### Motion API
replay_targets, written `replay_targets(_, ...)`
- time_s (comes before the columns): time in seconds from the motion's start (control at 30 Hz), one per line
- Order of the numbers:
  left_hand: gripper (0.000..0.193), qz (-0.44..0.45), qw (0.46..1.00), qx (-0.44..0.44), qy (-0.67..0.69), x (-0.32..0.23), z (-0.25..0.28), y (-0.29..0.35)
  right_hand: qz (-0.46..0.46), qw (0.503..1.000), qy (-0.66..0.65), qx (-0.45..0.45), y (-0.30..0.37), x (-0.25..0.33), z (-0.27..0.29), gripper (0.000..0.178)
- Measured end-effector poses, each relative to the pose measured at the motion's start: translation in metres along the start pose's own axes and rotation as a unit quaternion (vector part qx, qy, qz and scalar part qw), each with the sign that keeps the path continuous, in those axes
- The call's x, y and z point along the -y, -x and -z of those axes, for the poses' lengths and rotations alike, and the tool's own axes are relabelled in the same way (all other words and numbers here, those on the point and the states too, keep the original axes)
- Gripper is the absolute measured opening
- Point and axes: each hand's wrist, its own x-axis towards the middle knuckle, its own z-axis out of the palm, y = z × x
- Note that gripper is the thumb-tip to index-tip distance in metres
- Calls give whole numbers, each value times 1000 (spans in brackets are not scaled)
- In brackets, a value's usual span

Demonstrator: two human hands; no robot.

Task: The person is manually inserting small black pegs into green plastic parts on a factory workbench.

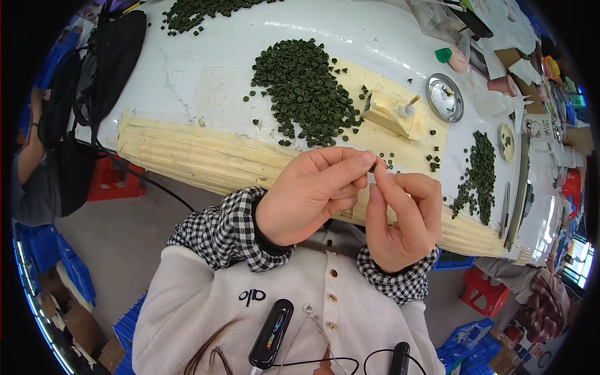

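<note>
Close together over the table's front edge, my two hands meet at the fingertips. My left hand (pixel 312 194) pinches a small dark green part (pixel 373 167) between thumb and forefinger. The fingers of my right hand (pixel 405 215) touch the same part from the other side, and most of it is hidden by the fingertips. Just beyond lies a big heap of small round dark green parts (pixel 306 90). To the right of that heap stands a block wrapped in yellowish tape (pixel 394 114), with a short peg rising from its top.
A round metal dish (pixel 445 98) sits right of the block. Another green pile (pixel 480 178) lies farther right, beside tweezers (pixel 505 209). More parts (pixel 200 12) are at the far edge. Yellow tape (pixel 187 153) covers the table's front edge. Red stools (pixel 115 178) stand below; a person (pixel 37 156) is at left.
</note>
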Motion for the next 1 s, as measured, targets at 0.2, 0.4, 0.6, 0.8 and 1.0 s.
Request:
replay_targets(0.2, 20, 28, 997, 42, -53, 1, 9, 0, -79, 986, -147, 14, -1, -5, 8, 22)
replay_targets(0.4, 19, -14, 995, 76, -66, 4, 12, -3, -74, 987, -144, 23, 0, -10, 10, 20)
replay_targets(0.6, 13, -86, 984, 34, -152, 3, 9, 3, -85, 989, -117, 2, 0, -8, 10, 19)
replay_targets(0.8, 12, -149, 958, 8, -246, 1, 9, 2, -101, 982, -161, 15, 1, -7, 9, 20)
replay_targets(1.0, 11, -157, 941, 5, -298, -3, 6, 5, -167, 958, -232, 27, 4, -9, 9, 16)
